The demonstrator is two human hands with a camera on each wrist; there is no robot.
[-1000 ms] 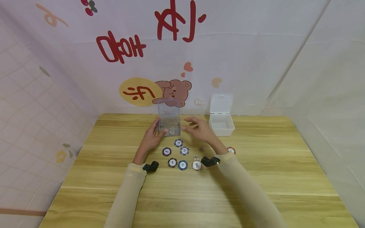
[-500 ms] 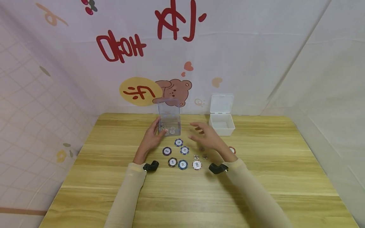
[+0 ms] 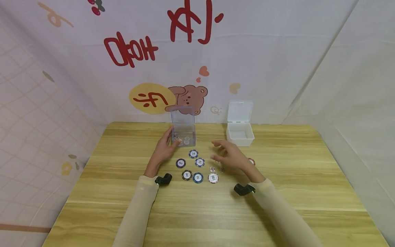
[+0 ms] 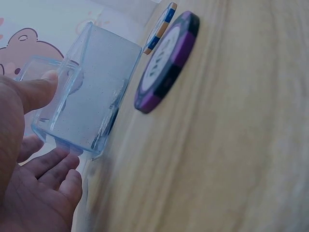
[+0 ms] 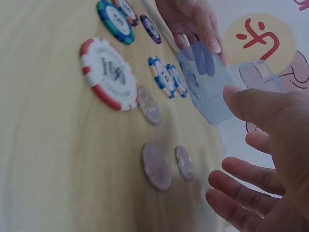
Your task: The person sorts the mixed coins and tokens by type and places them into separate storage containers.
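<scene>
A makeshift recording booth set up in a room, not a lived-in home or a shop. White sheeting [image 3: 277, 61] hangs as backdrop on three sides, creased and meeting at a seam in the right corner. It bears red hand-lettered characters [image 3: 191, 22], a cartoon bear [image 3: 188, 97] and a yellow oval sign [image 3: 151, 99]. A bare wooden table [image 3: 277, 206] fills the enclosed floor space. A person sits at it with small black cameras [image 3: 163, 179] strapped at both wrists.
</scene>
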